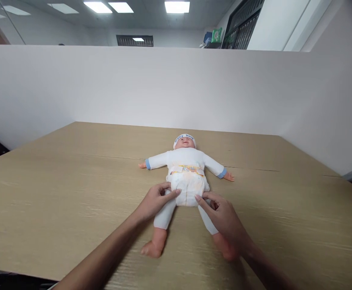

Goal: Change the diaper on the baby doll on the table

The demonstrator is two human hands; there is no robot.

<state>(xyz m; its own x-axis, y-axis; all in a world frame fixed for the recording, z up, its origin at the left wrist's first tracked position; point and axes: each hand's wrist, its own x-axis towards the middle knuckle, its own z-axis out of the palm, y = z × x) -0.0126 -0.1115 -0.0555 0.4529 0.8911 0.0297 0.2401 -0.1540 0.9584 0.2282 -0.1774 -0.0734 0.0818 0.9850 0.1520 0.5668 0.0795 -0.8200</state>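
A baby doll [184, 161] lies on its back on the wooden table [73, 181], head away from me, arms spread. It wears a white suit with blue cuffs, a white cap and a white diaper [188, 186] with a coloured waistband. My left hand [154, 201] pinches the diaper's lower left edge by the doll's thigh. My right hand [221, 213] pinches the lower right edge, its wrist covering part of the doll's leg. Both hands have their fingers closed on the diaper.
A white partition wall [103, 84] runs behind the table and along the right side. The table's near edge [19, 274] crosses the lower left. Ceiling lights and a dark window grille show above the partition.
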